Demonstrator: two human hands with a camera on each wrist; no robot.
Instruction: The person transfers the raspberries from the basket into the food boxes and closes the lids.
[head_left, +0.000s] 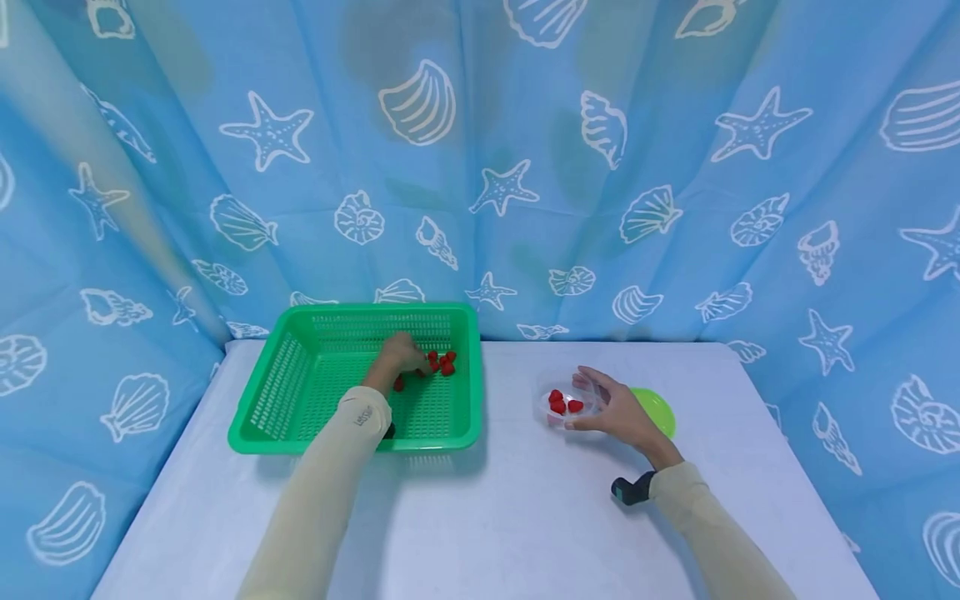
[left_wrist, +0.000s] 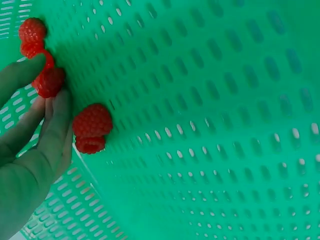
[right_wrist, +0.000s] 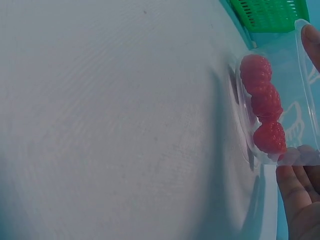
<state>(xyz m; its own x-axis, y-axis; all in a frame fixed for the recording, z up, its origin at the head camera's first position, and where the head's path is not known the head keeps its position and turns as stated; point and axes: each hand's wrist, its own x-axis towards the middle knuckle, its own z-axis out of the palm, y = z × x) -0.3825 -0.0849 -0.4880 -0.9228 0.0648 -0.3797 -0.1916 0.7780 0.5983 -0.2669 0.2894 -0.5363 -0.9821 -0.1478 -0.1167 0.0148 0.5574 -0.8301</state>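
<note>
Inside the green basket (head_left: 468,375), my left hand (head_left: 402,354) reaches among red raspberries (head_left: 447,368). Seen from the left wrist, its thumb and fingers pinch a raspberry (left_wrist: 50,82). Another raspberry (left_wrist: 93,121) lies close by on the basket's floor. My right hand (head_left: 618,412) grips a clear plastic container (head_left: 542,408) by its sides, thumb on one side and fingers on the other. Several raspberries (right_wrist: 266,102) sit at the bottom of that container, showing through its wall in the right wrist view.
A lime-green round lid (head_left: 656,411) lies on the white tabletop (head_left: 517,517), just behind the right hand. Blue curtains (head_left: 495,250) with shell and starfish prints hang around the table's back and sides.
</note>
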